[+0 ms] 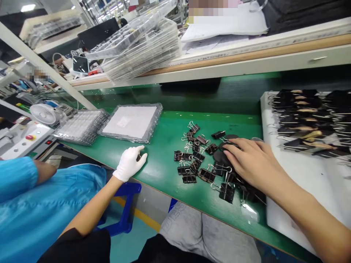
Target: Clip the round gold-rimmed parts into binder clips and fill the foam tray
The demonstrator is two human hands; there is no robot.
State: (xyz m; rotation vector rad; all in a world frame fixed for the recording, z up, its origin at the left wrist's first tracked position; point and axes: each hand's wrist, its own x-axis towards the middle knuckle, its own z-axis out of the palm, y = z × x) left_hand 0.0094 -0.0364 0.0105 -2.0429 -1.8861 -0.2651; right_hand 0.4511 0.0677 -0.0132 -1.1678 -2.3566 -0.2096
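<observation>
We've got the bare right hand [251, 160] palm-down, fingertips on black discs [220, 157]. Our gloved left hand [128, 163] is half curled over the table edge, something small and dark by its thumb. View's poor there; we can't tell whether either hand grips anything. Loose binder clips [195, 156] lie just left of the discs on the green table [161, 168]. White board [298, 186] right, clear tray [157, 114] beyond the left hand.
</observation>
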